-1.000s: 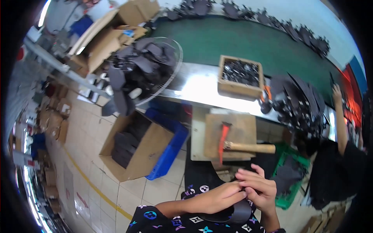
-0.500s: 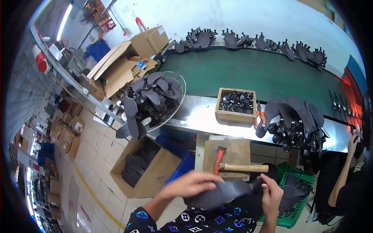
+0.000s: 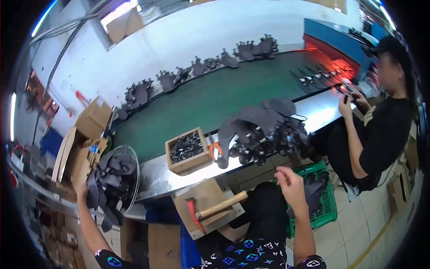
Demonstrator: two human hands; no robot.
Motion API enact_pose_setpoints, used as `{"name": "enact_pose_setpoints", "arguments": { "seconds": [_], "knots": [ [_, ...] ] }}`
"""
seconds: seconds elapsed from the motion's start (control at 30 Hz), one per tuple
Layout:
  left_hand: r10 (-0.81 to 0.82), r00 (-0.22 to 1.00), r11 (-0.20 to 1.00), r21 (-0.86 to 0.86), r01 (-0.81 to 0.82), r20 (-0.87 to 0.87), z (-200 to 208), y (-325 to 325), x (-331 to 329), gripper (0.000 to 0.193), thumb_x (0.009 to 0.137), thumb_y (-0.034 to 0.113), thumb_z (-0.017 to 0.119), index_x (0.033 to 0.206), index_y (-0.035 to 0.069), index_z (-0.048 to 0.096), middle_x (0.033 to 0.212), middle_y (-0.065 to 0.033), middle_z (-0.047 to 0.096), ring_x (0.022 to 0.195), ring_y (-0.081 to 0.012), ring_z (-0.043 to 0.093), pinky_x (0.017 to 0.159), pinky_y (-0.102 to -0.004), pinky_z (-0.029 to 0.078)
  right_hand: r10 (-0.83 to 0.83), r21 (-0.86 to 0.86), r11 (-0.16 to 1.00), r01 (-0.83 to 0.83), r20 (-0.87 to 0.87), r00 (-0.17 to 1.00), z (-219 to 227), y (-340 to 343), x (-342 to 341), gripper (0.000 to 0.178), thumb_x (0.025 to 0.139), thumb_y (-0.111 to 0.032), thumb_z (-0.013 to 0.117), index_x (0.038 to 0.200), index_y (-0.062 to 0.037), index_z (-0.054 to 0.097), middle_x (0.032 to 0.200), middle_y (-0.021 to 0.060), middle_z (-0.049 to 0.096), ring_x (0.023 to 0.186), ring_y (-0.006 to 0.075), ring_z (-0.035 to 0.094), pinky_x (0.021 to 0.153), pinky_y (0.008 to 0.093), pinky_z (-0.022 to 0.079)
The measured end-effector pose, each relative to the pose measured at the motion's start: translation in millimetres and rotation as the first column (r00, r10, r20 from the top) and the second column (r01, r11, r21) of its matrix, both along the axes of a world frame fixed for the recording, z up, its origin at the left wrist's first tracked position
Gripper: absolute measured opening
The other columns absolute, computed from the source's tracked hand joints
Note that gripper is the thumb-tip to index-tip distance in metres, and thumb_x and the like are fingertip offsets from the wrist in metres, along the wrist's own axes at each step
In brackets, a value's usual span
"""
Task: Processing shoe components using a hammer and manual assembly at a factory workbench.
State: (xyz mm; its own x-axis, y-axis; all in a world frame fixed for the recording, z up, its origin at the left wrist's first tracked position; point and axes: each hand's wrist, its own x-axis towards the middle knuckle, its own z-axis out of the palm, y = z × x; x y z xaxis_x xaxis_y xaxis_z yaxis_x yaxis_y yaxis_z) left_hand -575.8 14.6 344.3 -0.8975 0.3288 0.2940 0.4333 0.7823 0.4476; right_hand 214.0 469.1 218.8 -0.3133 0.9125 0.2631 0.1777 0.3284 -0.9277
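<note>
My left hand (image 3: 82, 190) reaches out to the wire basket (image 3: 137, 179) at the left, beside the dark grey sole-shaped pieces (image 3: 117, 163) heaped in it. Its fingers are blurred against the pieces, so a hold cannot be made out. Bent and slightly apart, the fingers of my right hand (image 3: 291, 184) show nothing between them. That hand is raised by the green crate (image 3: 332, 204), where more dark pieces (image 3: 316, 193) lie. Before me, a hammer (image 3: 224, 205) with a red head and wooden handle rests on a tan board (image 3: 186, 197).
A wooden box (image 3: 190, 167) of small black parts stands on the metal bench edge, beside orange-handled pliers (image 3: 217, 150) and a pile of dark pieces (image 3: 264, 116). Behind runs a green belt (image 3: 179, 114). A co-worker (image 3: 371, 130) works at the right. Cardboard boxes (image 3: 94, 117) stand left.
The dark grey sole piece that was between both hands is out of them. My left hand has moved left to the basket, my right toward the crate. The view has swung right.
</note>
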Motion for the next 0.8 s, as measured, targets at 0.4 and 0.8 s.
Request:
{"name": "enact_pose_setpoints", "arguments": {
  "seconds": [0.4, 0.8],
  "knots": [
    [0.08, 0.825, 0.966, -0.161, -0.204, -0.56, -14.4, 33.5, 137.0, 0.049, 0.089, 0.017, 0.064, 0.134, 0.006, 0.051, 0.153, -0.0157, 0.036, 0.14, -0.0382, 0.033, 0.114, -0.0498, 0.029, -0.092, 0.366, 0.909, -0.201, 0.646, 0.758, 38.7, 161.2, -57.7, 0.034, 0.082, -0.032, 0.078, 0.096, -0.0042, 0.066, 0.105, 0.0159, 0.054, 0.094, 0.0371, 0.062, 0.08, 0.0453, 0.051],
    [-0.69, 0.625, 0.686, -0.052, 0.726, -0.364, 23.7, 223.9, 470.3, 0.049, 0.081, 0.012, 0.071, 0.126, 0.001, 0.057, 0.149, -0.0211, 0.041, 0.141, -0.0395, 0.032, 0.117, -0.0494, 0.022, 0.2, 0.044, 0.98, -0.196, -0.139, 0.97, 108.5, 117.4, -124.1, 0.045, 0.098, -0.041, 0.062, 0.071, -0.005, 0.057, 0.062, -0.0009, 0.052, 0.052, 0.0118, 0.05, 0.049, 0.0291, 0.04]
  ]
}}
